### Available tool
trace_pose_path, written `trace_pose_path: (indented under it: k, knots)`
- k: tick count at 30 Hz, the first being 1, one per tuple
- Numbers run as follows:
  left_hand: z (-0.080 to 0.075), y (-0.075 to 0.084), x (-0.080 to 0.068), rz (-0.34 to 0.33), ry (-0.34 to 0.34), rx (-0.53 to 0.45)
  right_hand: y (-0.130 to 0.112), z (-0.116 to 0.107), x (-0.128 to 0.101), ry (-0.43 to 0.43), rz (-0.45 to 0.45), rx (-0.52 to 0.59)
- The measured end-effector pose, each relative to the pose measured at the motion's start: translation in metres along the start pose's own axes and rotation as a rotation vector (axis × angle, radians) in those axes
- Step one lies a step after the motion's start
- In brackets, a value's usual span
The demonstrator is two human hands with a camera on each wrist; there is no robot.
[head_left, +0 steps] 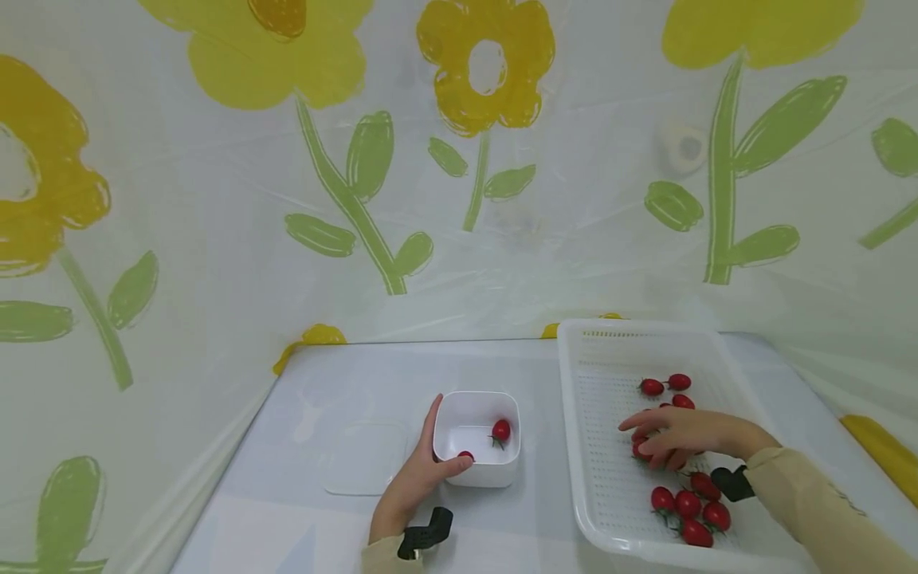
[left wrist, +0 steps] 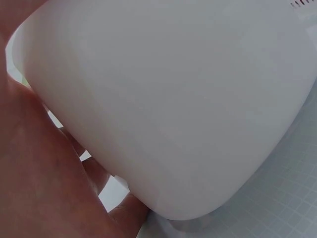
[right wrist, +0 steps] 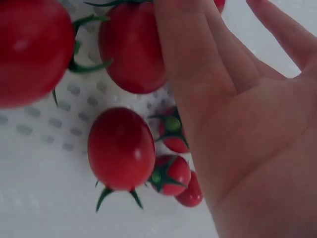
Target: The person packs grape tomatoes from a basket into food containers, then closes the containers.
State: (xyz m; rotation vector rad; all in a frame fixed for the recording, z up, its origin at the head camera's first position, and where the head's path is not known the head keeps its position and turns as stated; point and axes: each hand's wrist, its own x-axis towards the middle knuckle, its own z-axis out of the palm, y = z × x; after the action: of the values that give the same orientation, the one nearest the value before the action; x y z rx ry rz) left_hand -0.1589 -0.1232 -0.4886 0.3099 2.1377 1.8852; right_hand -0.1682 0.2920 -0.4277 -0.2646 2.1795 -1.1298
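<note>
A small white container [head_left: 479,475] stands on the table with two cherry tomatoes inside, one by the right wall [head_left: 500,431] and one at the front rim [head_left: 465,456]. My left hand [head_left: 421,472] grips its left side, fingers along the wall and thumb over the front rim. In the left wrist view the container wall [left wrist: 188,99] fills the frame, with my fingers [left wrist: 34,173] against it. My right hand [head_left: 674,434] reaches into the white perforated basket [head_left: 574,446], fingers spread over loose cherry tomatoes [head_left: 687,504]. In the right wrist view the palm [right wrist: 247,139] is open and a finger touches a tomato [right wrist: 131,49]; another tomato [right wrist: 120,148] lies beside it.
A translucent lid [head_left: 366,458] lies flat on the table left of the container. Plastic sheeting printed with flowers [head_left: 459,199] walls in the back and sides. More tomatoes [head_left: 663,386] sit at the far end of the basket. A yellow edge [head_left: 882,450] shows at far right.
</note>
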Motion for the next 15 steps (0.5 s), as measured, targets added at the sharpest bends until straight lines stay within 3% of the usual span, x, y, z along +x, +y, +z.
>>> trace_pose_path:
  k: [8,15]
  knots:
    - [0.001,0.002,-0.002,-0.013,-0.006,-0.013,-0.005,0.007,0.006,0.034,0.04,-0.104]
    - [0.001,0.016,-0.008,-0.037,-0.02,-0.027,-0.004,0.011,0.011,0.098,0.04,-0.211]
